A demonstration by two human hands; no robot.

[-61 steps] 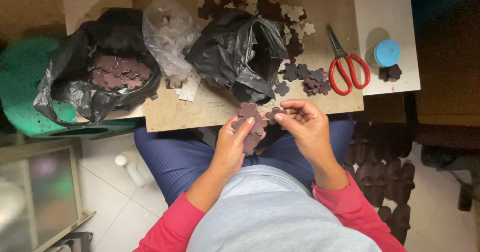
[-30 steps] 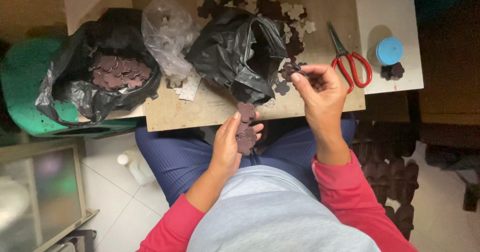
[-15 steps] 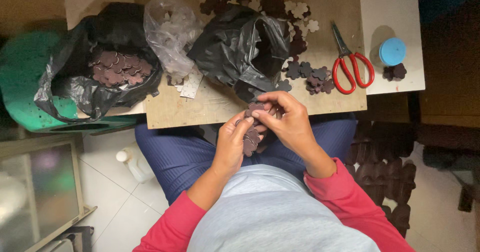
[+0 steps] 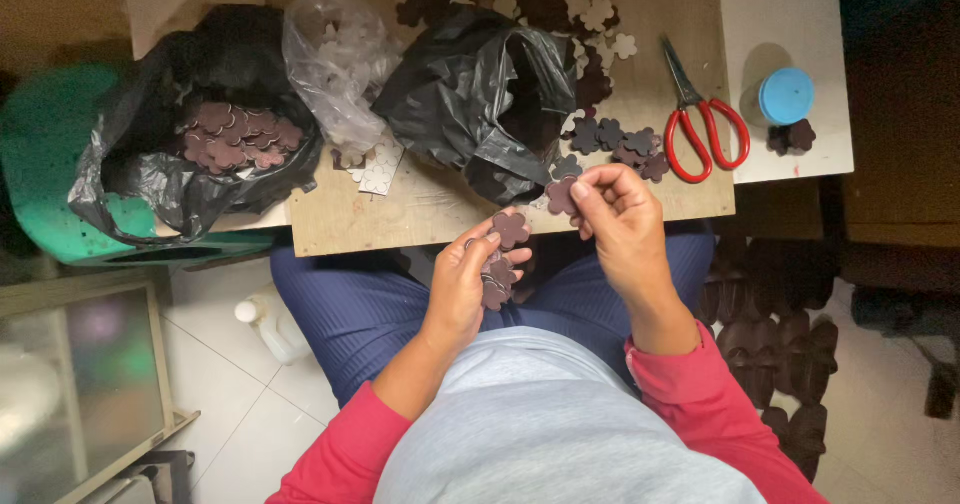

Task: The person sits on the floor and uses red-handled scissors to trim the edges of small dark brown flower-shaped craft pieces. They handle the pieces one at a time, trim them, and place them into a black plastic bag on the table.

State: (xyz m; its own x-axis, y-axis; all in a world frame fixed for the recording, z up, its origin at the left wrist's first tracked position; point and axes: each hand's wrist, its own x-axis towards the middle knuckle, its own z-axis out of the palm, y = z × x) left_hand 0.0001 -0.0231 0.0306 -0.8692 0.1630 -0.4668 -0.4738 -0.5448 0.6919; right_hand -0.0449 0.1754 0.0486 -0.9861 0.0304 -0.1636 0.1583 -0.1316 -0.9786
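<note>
Over at nine o'clock on the desk, an open black bag already holds a heap of brown flower-shaped pieces. Beside it sit a clear bag and a second black bag. Below the desk edge, the left hand is closed around a small stack of flower pieces, one raised at its fingertips. At one o'clock from it, the right hand pinches a single flower piece. Loose pieces lie unsorted toward twelve, red scissors at two. Much seems gathered, much left.
</note>
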